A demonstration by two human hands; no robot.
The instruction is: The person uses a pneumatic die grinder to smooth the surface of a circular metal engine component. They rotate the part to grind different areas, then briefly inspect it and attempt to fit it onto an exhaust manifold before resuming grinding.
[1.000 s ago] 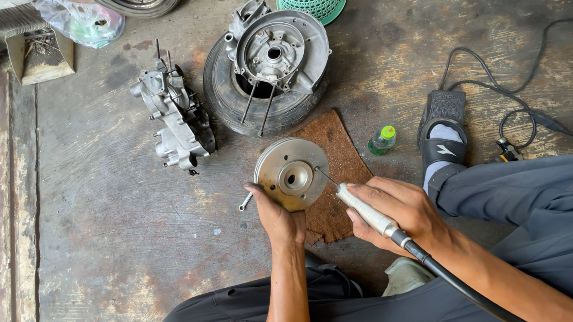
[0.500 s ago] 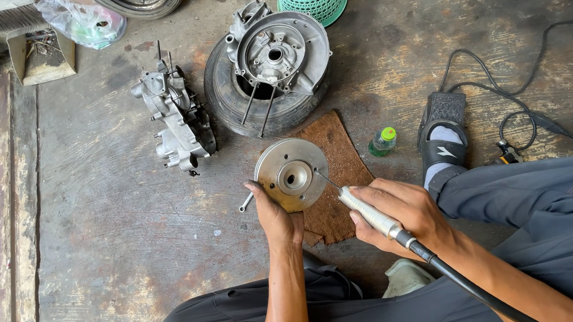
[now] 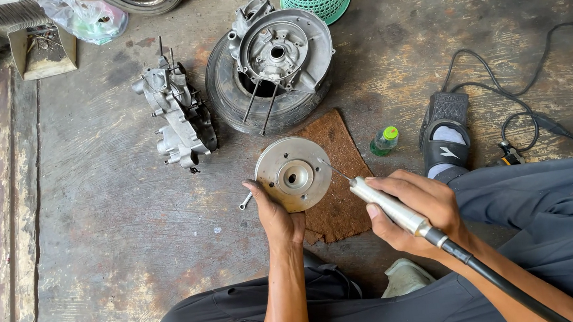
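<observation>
Fingers of left hand (image 3: 275,213) grasp round metal disc (image 3: 294,174) at its 7 o'clock edge, on brown mat (image 3: 337,177). Right hand (image 3: 416,209) clenches rotary tool handpiece (image 3: 389,206); its tip meets disc's 3 o'clock rim.

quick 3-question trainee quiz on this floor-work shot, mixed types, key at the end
1. True or false: the left hand grips the round metal disc at its lower left edge.
2. What does the right hand hold?
A. a hammer
B. a slim metal rotary tool on a black flexible shaft
C. a paint brush
3. Fill in: the disc lies partly on a brown ____ on the concrete floor.

Key
1. True
2. B; its thin bit points at the disc's right edge.
3. mat; a small green-capped bottle stands just right of it.
</observation>
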